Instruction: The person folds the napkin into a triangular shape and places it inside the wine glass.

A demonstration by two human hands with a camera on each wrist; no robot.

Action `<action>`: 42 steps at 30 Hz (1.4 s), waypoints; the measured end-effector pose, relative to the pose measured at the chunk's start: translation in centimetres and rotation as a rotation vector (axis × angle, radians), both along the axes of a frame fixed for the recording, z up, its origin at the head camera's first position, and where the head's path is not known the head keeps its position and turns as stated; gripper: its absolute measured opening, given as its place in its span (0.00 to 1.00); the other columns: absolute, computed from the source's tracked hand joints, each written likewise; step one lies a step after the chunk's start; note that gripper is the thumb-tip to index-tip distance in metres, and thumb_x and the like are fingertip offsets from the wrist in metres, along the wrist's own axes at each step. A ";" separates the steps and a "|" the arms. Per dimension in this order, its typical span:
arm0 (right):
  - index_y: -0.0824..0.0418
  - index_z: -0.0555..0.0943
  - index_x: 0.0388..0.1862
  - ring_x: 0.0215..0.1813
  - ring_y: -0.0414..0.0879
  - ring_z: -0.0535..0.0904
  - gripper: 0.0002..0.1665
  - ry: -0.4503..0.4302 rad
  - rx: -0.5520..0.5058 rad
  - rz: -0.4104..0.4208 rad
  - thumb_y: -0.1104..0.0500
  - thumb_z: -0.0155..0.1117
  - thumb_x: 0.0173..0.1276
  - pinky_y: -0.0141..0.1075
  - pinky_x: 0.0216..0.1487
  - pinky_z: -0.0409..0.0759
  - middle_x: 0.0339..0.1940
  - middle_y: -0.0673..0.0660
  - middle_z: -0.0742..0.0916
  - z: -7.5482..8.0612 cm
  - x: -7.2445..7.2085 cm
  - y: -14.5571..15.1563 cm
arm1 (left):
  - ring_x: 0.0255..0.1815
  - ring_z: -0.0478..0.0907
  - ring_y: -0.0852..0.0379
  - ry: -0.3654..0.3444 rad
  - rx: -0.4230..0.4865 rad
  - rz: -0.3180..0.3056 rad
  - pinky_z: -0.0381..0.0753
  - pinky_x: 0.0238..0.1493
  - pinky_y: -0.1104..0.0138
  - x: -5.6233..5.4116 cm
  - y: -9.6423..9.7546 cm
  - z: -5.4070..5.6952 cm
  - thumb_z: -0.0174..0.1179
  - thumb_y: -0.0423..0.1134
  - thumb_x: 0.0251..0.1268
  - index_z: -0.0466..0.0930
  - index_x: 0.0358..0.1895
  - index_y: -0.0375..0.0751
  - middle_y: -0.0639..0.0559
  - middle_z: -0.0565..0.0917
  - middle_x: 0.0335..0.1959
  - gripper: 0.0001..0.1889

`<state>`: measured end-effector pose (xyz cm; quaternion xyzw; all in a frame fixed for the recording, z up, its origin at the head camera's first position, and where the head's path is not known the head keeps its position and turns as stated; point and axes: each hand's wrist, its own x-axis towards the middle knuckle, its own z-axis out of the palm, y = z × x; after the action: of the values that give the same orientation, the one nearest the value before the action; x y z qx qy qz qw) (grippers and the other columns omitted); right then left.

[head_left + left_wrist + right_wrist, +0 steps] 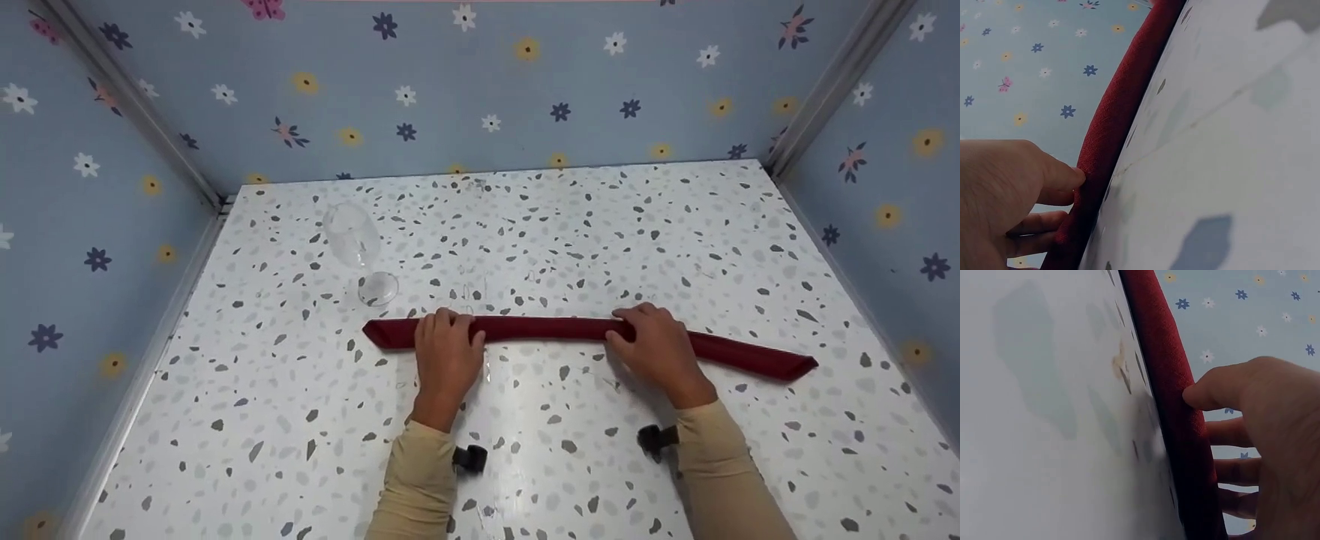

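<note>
A long, narrow roll of dark red cloth [544, 328] lies across the tabletop, with slanted, pointed ends; its right part bends slightly toward me. My left hand [448, 356] grips it near its left end. Toward the right, my right hand [660, 349] holds the same cloth roll, thumb on the near side and fingers over the far side. In the left wrist view the thumb and fingers [1053, 225] are curled against the red fabric [1109, 121]. The right wrist view shows the thumb pressing the fabric [1176, 371], with the fingers behind it.
A clear wine glass [352, 236] stands on the speckled white table [570, 465], beyond the cloth's left end. Blue flowered panels [480, 67] close off the back and both sides. Black wrist mounts [471, 459] sit at both cuffs.
</note>
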<state>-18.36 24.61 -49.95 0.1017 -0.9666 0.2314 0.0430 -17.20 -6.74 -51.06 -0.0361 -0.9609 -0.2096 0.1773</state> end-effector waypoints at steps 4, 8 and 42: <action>0.64 0.82 0.60 0.54 0.64 0.76 0.25 0.000 -0.017 -0.003 0.51 0.65 0.69 0.62 0.53 0.71 0.53 0.67 0.83 0.0 0.0 0.0 | 0.46 0.75 0.44 0.023 0.002 -0.001 0.70 0.60 0.51 -0.1 0.2 0.3 0.70 0.40 0.61 0.87 0.45 0.39 0.44 0.79 0.40 0.11; 0.64 0.83 0.59 0.48 0.61 0.75 0.25 -0.027 -0.030 -0.014 0.52 0.65 0.68 0.58 0.50 0.70 0.46 0.65 0.82 -0.1 0.3 -0.1 | 0.45 0.75 0.46 0.014 0.014 -0.004 0.72 0.57 0.51 -0.1 0.4 0.4 0.71 0.39 0.61 0.88 0.45 0.41 0.46 0.79 0.39 0.11; 0.61 0.87 0.42 0.44 0.53 0.79 0.09 0.046 -0.143 0.085 0.59 0.71 0.65 0.50 0.50 0.73 0.40 0.55 0.84 -1.0 1.8 -3.2 | 0.53 0.79 0.52 -0.023 0.163 -0.360 0.80 0.50 0.59 1.6 5.6 0.2 0.69 0.40 0.63 0.86 0.52 0.42 0.49 0.78 0.53 0.15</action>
<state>-16.61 21.40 -50.95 0.1444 -0.9412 0.2991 0.0623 -15.58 -1.14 -50.88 -0.1905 -0.9207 -0.3156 0.1282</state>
